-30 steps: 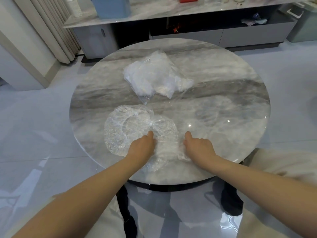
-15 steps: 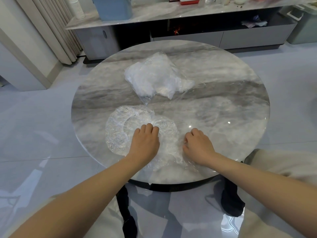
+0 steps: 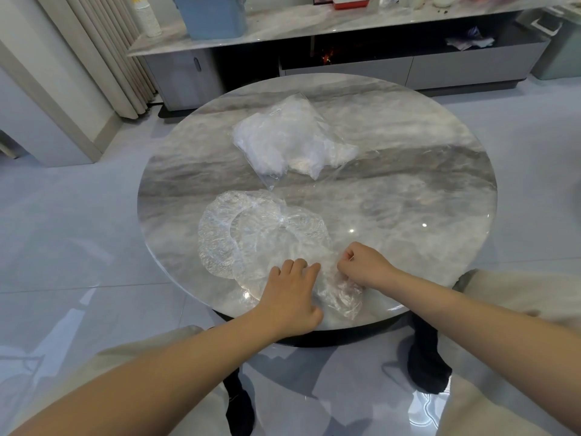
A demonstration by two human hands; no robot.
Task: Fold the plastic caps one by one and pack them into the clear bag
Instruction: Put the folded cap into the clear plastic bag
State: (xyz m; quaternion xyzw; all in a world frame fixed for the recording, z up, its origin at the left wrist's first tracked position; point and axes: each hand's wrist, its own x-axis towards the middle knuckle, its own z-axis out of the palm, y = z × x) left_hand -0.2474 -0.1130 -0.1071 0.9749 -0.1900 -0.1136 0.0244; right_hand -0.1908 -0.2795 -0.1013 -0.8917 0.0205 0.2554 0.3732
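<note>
Hands are working at the bench's (image 3: 440, 171) near edge: left (image 3: 290, 297) lying flat-fingered on the plastic cap (image 3: 264, 240), right (image 3: 364, 265) pinching it.

Views: one, head-worn, wide-angle | Facing: forward and down, over both forearms | Range: close above near edge of round table (image 3: 440, 171); far edge and cabinet (image 3: 345, 36) beyond | Overlap: none, single view
</note>
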